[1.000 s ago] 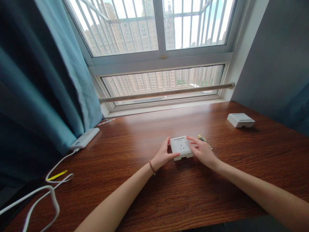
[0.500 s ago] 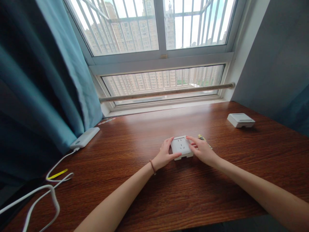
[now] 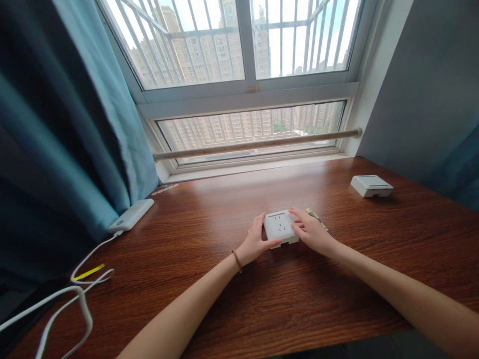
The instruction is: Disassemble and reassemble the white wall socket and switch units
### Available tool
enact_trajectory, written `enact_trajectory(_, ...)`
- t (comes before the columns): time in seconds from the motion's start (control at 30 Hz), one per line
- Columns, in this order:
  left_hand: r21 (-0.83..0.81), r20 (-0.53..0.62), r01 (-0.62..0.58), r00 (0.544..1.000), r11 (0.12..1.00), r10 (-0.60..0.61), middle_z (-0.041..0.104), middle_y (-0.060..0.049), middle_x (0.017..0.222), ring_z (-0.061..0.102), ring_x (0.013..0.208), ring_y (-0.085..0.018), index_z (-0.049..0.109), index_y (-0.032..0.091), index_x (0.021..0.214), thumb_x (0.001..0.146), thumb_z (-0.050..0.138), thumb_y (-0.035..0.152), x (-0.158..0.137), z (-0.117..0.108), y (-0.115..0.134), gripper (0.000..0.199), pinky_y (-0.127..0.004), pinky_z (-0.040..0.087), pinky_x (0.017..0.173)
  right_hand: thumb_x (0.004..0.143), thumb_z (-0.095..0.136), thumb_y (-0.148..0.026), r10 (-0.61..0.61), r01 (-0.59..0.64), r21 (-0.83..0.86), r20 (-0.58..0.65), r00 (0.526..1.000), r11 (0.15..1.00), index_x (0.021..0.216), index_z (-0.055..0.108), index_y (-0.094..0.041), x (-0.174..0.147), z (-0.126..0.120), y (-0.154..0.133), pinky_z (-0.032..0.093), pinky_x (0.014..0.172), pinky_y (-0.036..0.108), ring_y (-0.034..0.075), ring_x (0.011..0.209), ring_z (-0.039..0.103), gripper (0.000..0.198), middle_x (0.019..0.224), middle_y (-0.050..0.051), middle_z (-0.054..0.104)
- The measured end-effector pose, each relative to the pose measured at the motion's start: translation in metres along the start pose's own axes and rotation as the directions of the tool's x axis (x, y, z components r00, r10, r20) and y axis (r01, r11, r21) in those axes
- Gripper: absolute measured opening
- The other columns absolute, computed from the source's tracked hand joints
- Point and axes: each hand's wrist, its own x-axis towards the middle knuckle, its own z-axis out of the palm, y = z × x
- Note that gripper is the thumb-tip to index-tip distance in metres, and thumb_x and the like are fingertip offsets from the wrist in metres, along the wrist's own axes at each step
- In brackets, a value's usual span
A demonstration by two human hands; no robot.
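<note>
A white wall socket (image 3: 277, 229) on its box lies face up on the wooden table, its slots showing. My left hand (image 3: 255, 242) grips its left side, fingers along the left edge and thumb at the front corner. On the other side, my right hand (image 3: 312, 234) curls its fingers against the socket's right edge and upper right corner. Just beyond the right hand lies a thin yellow-and-black tool (image 3: 315, 216), partly hidden by that hand; its kind is unclear.
A second white box with a switch-like plate (image 3: 371, 184) sits at the far right of the table (image 3: 209, 294). On the left are a white power bank (image 3: 131, 215), a white cable (image 3: 88, 311) and a yellow strip (image 3: 89, 272). A curtain (image 3: 112, 124) hangs beside the window.
The right fingertips have shifted slightly on the socket's right edge. Left hand and socket stay nearly in place; the view has moved a little.
</note>
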Motion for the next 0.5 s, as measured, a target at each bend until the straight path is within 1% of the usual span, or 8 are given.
enact_trajectory(0.07, -0.013, -0.008, 0.010, 1.000, 1.000, -0.010, 0.033, -0.017, 0.134, 0.031, 0.126, -0.030, 0.027, 0.013, 0.133, 0.060, 0.074, 0.042, -0.0001, 0.0005, -0.0023, 0.092, -0.046, 0.024, 0.106, 0.080, 0.044, -0.023, 0.014, -0.014, 0.020, 0.017, 1.000, 1.000, 0.120, 0.049, -0.012, 0.0002, 0.0001, 0.0003, 0.052, 0.078, 0.036, 0.022, 0.093, 0.061, 0.041, 0.113, 0.014, 0.060)
enact_trajectory(0.13, -0.024, -0.017, 0.016, 1.000, 1.000, -0.016, 0.033, -0.017, 0.134, 0.032, 0.126, -0.032, 0.027, 0.013, 0.133, 0.057, 0.075, 0.041, -0.0001, 0.0010, -0.0043, 0.094, -0.047, 0.025, 0.106, 0.081, 0.044, -0.023, 0.017, -0.018, 0.034, 0.028, 0.999, 0.999, 0.120, 0.050, -0.012, 0.0002, 0.0000, -0.0004, 0.052, 0.079, 0.035, 0.022, 0.095, 0.061, 0.041, 0.108, 0.013, 0.063)
enact_trajectory(0.33, -0.079, -0.010, 0.021, 1.000, 0.997, -0.022, 0.035, -0.017, 0.132, 0.037, 0.122, -0.030, 0.027, 0.014, 0.131, 0.058, 0.075, 0.041, -0.0001, 0.0012, -0.0066, 0.092, -0.045, 0.028, 0.104, 0.082, 0.043, -0.023, 0.032, -0.033, 0.058, 0.032, 0.999, 0.998, 0.122, 0.048, -0.009, -0.0009, -0.0003, -0.0044, 0.052, 0.081, 0.033, 0.021, 0.099, 0.060, 0.043, 0.113, 0.014, 0.060)
enact_trajectory(0.5, -0.092, -0.008, 0.034, 0.999, 0.995, -0.035, 0.036, -0.017, 0.132, 0.038, 0.121, -0.029, 0.028, 0.015, 0.130, 0.058, 0.075, 0.040, -0.0008, 0.0003, -0.0037, 0.090, -0.045, 0.029, 0.104, 0.082, 0.044, -0.025, 0.037, -0.038, 0.063, 0.028, 0.999, 0.997, 0.124, 0.048, -0.011, -0.0018, 0.0007, -0.0031, 0.050, 0.084, 0.035, 0.022, 0.101, 0.059, 0.044, 0.115, 0.014, 0.060)
